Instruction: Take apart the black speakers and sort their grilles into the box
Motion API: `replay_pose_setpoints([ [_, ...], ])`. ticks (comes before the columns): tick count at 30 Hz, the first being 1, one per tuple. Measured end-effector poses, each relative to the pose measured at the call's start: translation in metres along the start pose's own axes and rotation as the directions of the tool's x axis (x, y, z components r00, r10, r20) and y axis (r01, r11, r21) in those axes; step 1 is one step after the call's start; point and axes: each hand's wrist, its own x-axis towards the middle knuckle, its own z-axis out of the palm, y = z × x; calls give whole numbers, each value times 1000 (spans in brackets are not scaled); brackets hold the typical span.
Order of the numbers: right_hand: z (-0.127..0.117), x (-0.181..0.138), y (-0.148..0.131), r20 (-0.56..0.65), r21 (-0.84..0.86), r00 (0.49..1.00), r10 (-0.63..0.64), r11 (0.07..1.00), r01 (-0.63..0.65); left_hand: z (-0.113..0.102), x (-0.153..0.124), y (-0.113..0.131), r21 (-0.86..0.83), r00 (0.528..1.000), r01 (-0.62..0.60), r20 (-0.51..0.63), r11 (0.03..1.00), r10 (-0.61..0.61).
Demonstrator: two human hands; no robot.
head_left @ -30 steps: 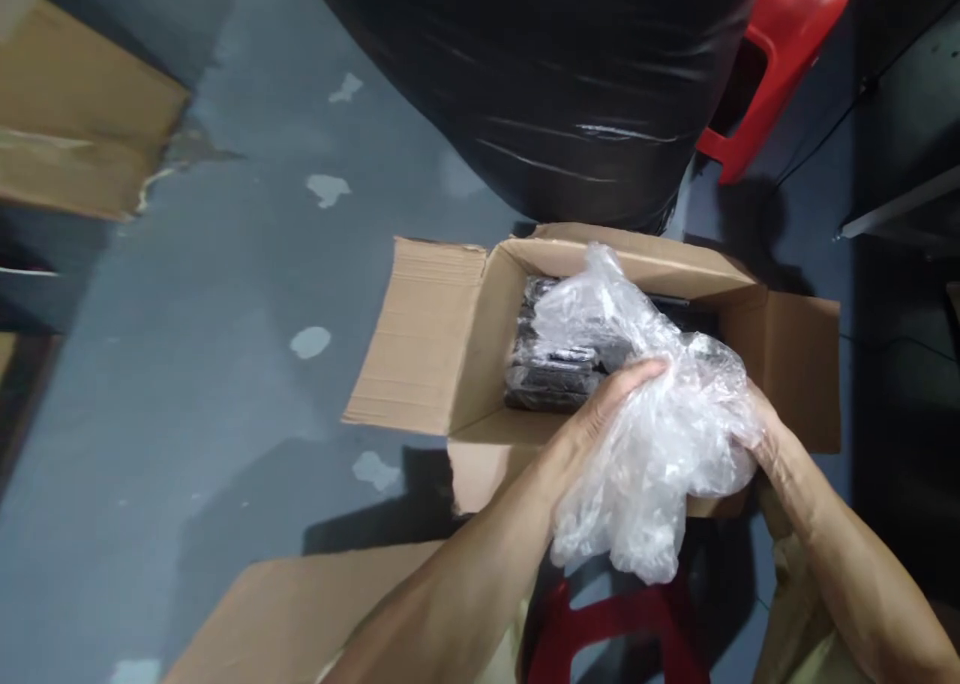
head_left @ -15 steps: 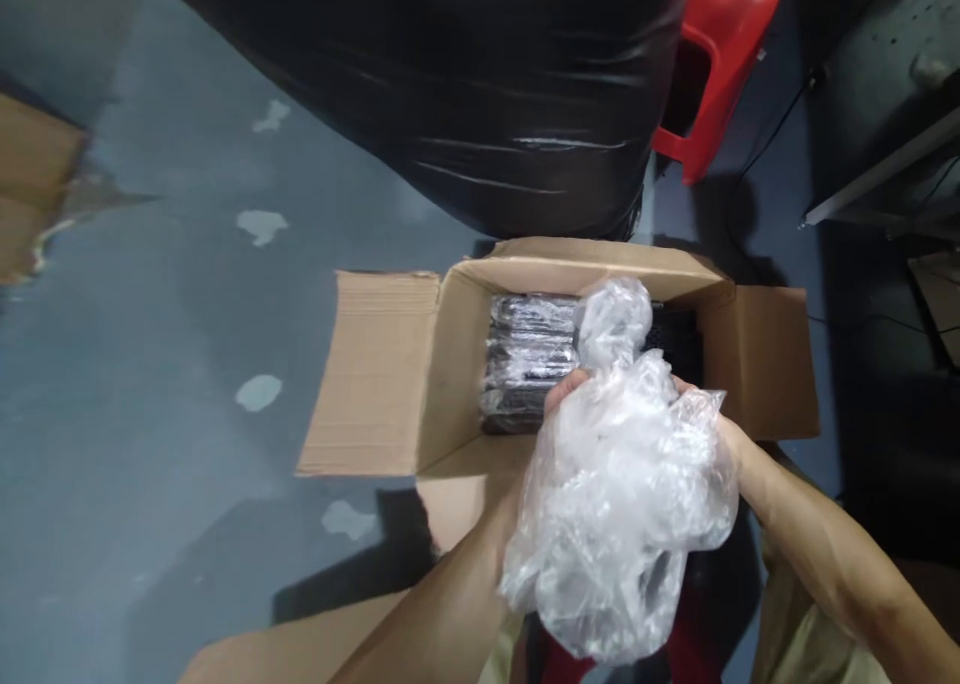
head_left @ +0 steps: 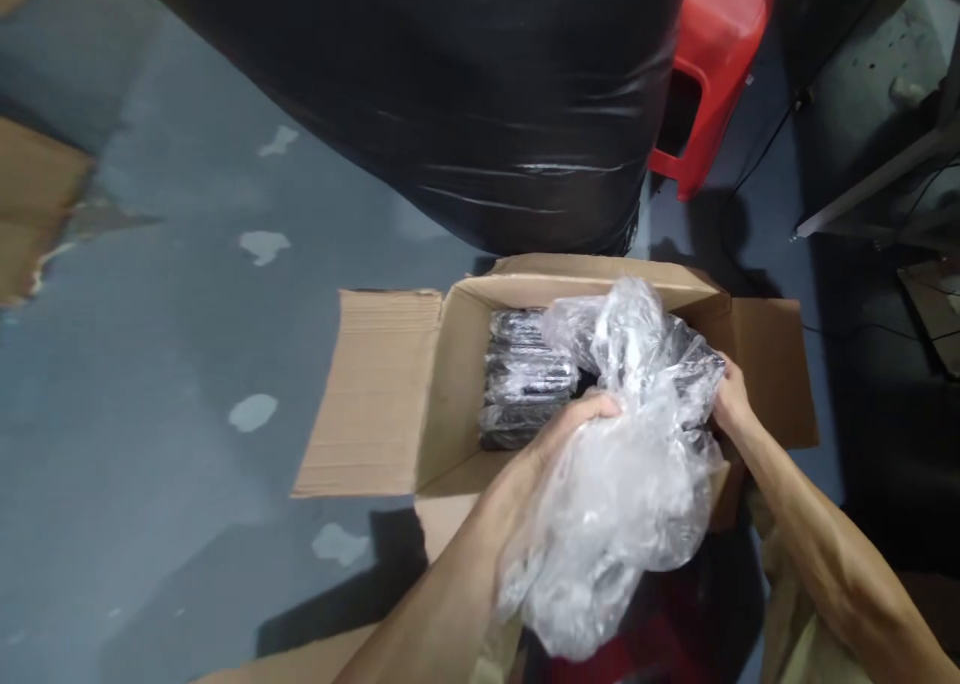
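A crumpled clear plastic bag (head_left: 622, 484) hangs over the near edge of an open cardboard box (head_left: 465, 364). My left hand (head_left: 559, 439) grips the bag's left side, fingers curled into the film. On the bag's right edge my right hand (head_left: 731, 404) pinches the plastic. Inside the box lie stacked black packs wrapped in clear film (head_left: 525, 379), just beyond my left fingers. What the bag holds is hidden by its folds.
A big black plastic-wrapped bundle (head_left: 480, 94) stands right behind the box. A red plastic stool (head_left: 709, 74) is at the back right, and another red stool (head_left: 637, 654) shows under the bag. Flattened cardboard (head_left: 34, 204) lies on the grey floor at left.
The bag has shifted slightly right and up over the box. My left fingers now curl over its top left, and my right hand has slid to its upper right edge.
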Motion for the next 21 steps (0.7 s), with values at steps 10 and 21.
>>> replay_pose_setpoints([
  [10, -39, -32, -52, -21, -483, 780, -626, 689, 540, -44, 19, 27, 793, 845, 285, -473, 538, 250],
  [21, -13, -98, -142, -376, -482, 287, -881, 451, 752, -56, 0, 28, 745, 801, 96, -451, 660, 393],
])
